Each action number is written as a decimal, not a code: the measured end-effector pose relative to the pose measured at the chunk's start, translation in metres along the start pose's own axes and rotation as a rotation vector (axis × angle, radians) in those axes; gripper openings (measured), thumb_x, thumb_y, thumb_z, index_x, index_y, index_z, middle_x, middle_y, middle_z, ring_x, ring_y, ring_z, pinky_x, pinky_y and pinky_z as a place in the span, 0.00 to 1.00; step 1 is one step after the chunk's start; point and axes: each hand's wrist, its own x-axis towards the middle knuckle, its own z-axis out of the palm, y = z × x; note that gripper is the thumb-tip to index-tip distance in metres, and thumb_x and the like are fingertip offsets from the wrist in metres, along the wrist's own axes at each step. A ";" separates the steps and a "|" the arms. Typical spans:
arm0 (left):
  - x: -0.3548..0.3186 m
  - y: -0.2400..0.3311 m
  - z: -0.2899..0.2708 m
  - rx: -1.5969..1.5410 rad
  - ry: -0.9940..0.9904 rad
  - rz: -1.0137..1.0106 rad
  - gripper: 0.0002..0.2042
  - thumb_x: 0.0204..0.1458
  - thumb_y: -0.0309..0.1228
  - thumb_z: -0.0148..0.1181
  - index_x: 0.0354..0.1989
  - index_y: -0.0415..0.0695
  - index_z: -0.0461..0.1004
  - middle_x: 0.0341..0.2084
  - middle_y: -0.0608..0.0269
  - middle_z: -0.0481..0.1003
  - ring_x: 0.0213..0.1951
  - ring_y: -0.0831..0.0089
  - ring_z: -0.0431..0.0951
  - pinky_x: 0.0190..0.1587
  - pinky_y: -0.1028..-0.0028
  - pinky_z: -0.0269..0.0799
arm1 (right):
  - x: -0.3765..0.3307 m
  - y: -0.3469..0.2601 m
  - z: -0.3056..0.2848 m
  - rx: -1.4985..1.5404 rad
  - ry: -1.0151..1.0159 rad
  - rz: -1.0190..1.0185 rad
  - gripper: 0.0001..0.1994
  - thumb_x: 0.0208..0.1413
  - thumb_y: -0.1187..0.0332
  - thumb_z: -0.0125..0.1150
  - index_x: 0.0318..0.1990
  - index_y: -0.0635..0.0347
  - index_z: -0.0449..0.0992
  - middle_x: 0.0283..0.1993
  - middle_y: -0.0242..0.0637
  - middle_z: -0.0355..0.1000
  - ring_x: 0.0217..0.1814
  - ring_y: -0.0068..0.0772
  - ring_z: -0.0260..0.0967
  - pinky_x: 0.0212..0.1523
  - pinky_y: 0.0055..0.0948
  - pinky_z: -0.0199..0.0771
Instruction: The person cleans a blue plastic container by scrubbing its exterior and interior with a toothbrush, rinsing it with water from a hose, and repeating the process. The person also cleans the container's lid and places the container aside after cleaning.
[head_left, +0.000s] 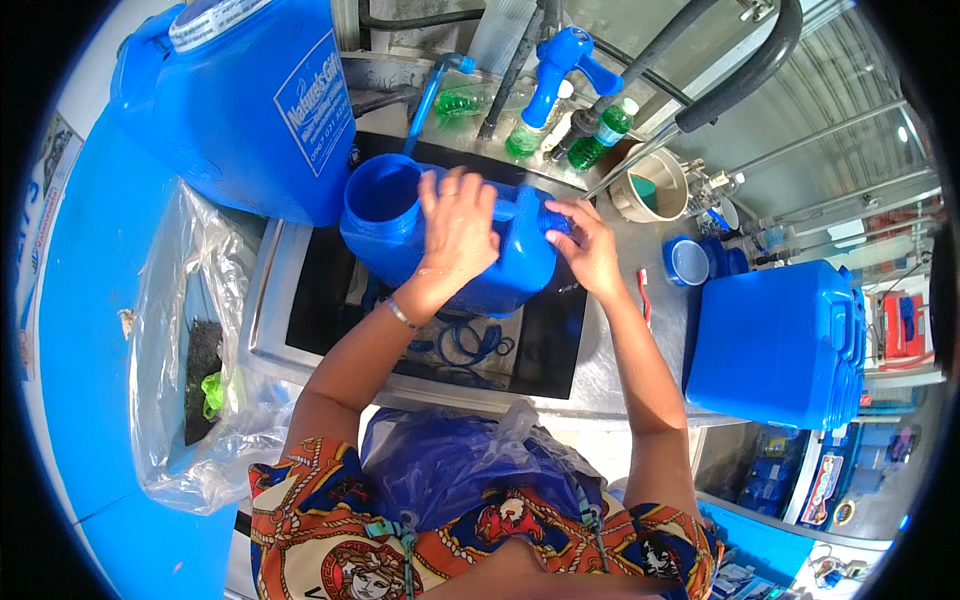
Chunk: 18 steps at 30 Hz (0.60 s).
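Note:
A blue water jug (520,262) stands over the sink, with its wide round mouth uncapped at the left and a small threaded spout at the right. Across its top lies my left hand (458,228), slightly blurred, its fingers bent down beside the mouth; the fingertips are partly hidden. My right hand (585,240) has its fingers closed around the spout at the jug's right end. Beneath the jug, the black-edged sink (545,345) holds a coil of thin blue tubing (465,342).
A larger blue jug (240,120) stands close at the left, and more blue jugs (765,345) at the right. Behind the sink are a blue tap (565,65), green-liquid bottles (604,132) and a beige bucket (650,180). A red-handled brush (644,295) lies on the metal counter.

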 end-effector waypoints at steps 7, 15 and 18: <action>0.022 0.002 0.031 -0.197 -0.086 0.186 0.05 0.42 0.23 0.56 0.29 0.43 0.70 0.27 0.58 0.70 0.37 0.59 0.74 0.41 0.62 0.66 | -0.008 0.002 -0.003 -0.355 0.024 -0.201 0.22 0.41 0.74 0.73 0.48 0.58 0.77 0.47 0.41 0.72 0.45 0.33 0.73 0.44 0.29 0.75; 0.023 0.000 0.042 -0.282 0.021 0.249 0.03 0.45 0.26 0.51 0.29 0.43 0.69 0.27 0.56 0.69 0.36 0.56 0.72 0.41 0.60 0.65 | 0.002 -0.007 -0.019 -0.251 -0.080 0.040 0.25 0.45 0.67 0.73 0.53 0.58 0.73 0.43 0.43 0.72 0.38 0.34 0.74 0.38 0.30 0.75; 0.024 0.000 0.044 -0.273 0.022 0.223 0.03 0.45 0.26 0.51 0.29 0.42 0.69 0.27 0.56 0.69 0.36 0.56 0.72 0.41 0.61 0.65 | 0.007 -0.004 -0.021 -0.353 -0.133 -0.107 0.20 0.49 0.67 0.69 0.49 0.61 0.72 0.39 0.44 0.72 0.31 0.36 0.73 0.32 0.33 0.73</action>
